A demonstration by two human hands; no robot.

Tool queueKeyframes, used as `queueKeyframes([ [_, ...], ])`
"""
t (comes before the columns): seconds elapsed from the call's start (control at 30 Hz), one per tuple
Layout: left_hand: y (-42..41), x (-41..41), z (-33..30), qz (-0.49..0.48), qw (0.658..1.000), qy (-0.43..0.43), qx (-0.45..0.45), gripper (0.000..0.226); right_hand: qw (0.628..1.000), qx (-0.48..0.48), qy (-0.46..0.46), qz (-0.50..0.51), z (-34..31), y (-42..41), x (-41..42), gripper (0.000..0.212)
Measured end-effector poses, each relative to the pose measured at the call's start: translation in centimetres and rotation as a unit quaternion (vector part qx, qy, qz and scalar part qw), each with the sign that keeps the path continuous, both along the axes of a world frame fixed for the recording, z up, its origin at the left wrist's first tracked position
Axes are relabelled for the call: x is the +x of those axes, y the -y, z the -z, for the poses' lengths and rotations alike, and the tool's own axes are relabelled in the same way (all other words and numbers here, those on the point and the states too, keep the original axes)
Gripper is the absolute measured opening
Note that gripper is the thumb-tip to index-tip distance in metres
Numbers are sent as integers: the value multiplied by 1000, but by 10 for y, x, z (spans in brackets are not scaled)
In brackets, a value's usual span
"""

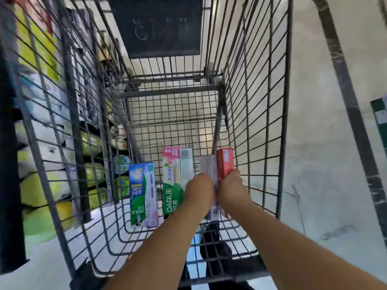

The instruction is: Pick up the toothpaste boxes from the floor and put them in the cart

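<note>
Both my arms reach down into the wire shopping cart [261, 126]. My left hand [200, 189] grips a pale grey-and-red toothpaste box [208, 167] near the cart's floor. Right beside it, my right hand [231, 184] grips a red toothpaste box [225, 162] close to the cart's right wall. Two more boxes lie lengthwise on the cart floor: a blue-and-green one [140, 191] at the left and a green-and-pink Darlie box [173, 174] in the middle, partly covered by my left wrist.
Store shelves with green and white packs [41, 185] run along the left outside the cart. Pale marbled floor [324, 174] lies to the right. The cart's dark handle bar [343, 80] slants down the right. A green item [380, 120] shows at the right edge.
</note>
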State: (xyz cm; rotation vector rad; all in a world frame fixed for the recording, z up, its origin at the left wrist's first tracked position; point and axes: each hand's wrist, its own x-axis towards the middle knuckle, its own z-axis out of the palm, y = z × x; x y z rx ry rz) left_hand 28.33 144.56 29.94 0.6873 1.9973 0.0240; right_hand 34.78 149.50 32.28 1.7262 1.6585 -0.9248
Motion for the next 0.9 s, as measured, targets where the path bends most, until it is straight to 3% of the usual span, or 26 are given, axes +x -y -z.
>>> queueKeyframes([
  [0.27, 6, -11, 14, 55, 998, -38, -16, 14, 999, -37, 13, -4, 27, 8, 4, 37],
  [0.4, 15, -26, 15, 62, 996, -64, -6, 5, 999, -45, -25, -14, 34, 17, 3, 30],
  [0.5, 28, -35, 14, 48, 997, -54, -7, 3, 996, -63, -53, -37, 31, 23, -3, 31],
  [0.63, 45, -44, 9, 44, 999, -31, 3, 11, 994, -65, -73, -55, 21, 24, -6, 14],
  [0.77, 54, -66, -25, 63, 997, -25, 25, 18, 990, -42, -81, -106, -11, 18, -8, 21],
  [0.9, 47, -100, -100, 89, 995, -24, 41, 25, 980, -18, -137, -143, -84, 4, -20, 29],
])
